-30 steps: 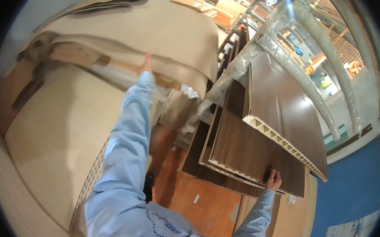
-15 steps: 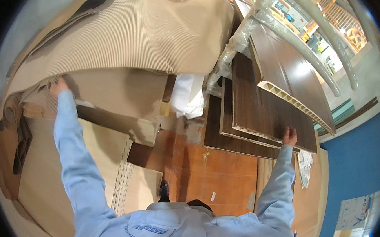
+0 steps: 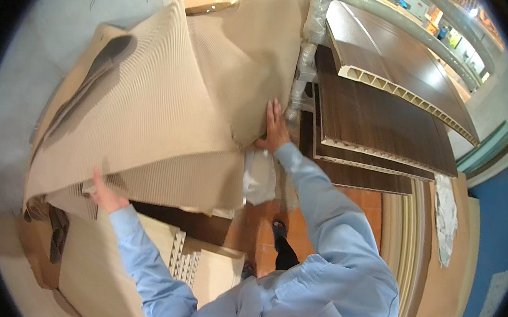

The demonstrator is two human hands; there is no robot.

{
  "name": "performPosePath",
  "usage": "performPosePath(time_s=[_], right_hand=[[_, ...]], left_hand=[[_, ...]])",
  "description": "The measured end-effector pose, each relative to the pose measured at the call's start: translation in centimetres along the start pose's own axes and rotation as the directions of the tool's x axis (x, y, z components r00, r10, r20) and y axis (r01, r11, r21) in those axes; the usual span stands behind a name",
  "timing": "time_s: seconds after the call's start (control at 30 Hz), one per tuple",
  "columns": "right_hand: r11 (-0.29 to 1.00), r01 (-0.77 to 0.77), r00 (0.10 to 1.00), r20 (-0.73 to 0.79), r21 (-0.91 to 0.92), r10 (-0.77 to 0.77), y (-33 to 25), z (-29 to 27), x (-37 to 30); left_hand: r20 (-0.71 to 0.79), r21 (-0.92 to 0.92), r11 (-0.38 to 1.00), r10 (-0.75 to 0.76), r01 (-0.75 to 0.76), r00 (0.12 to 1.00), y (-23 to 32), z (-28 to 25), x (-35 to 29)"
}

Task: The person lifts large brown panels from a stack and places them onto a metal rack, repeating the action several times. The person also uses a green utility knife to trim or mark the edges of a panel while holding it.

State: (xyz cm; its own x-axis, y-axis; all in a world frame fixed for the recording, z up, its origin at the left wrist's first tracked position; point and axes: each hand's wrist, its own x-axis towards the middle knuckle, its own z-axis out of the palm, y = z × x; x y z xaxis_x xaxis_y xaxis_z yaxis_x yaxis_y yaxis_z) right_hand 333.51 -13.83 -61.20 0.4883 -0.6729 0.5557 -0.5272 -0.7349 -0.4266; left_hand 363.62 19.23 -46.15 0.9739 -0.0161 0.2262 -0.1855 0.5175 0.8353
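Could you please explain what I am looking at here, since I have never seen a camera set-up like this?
There is no machine: someone in a blue shirt works bare-handed. The view comes from the left of two wide fisheye cameras worn on the head, looking down, so straight edges bend toward the rim. The left hand is at the near edge of a large ribbed cardboard; I cannot tell whether it grips. The right hand lies open against the cardboard's right side. Pale panels lie at the lower left, and dark panels are stacked at the right. An orange floor shows between them.
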Motion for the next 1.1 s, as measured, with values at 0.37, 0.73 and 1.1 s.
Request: performPosePath(time_s=[0.37,0.73,1.1], right_hand=[[0.92,0.371,0.786,-0.485,-0.125,-0.383,-25.3,-10.1,-4.2],[0.587,0.804,0.565,0.183,0.097,-0.805,-51.0,1.1,-20.5],[0.746,0.623,0.748,0.101,0.236,-0.656,-93.3,11.4,-7.0]], left_hand=[[0.185,0.414,0.909,-0.047,-0.034,0.982,18.6,-19.6,21.3],[0.181,0.724,0.651,0.139,-0.228,0.974,23.6,-43.9,38.6],[0.387,0.784,0.362,0.35,-0.504,0.853,25.0,-49.8,-4.4]])
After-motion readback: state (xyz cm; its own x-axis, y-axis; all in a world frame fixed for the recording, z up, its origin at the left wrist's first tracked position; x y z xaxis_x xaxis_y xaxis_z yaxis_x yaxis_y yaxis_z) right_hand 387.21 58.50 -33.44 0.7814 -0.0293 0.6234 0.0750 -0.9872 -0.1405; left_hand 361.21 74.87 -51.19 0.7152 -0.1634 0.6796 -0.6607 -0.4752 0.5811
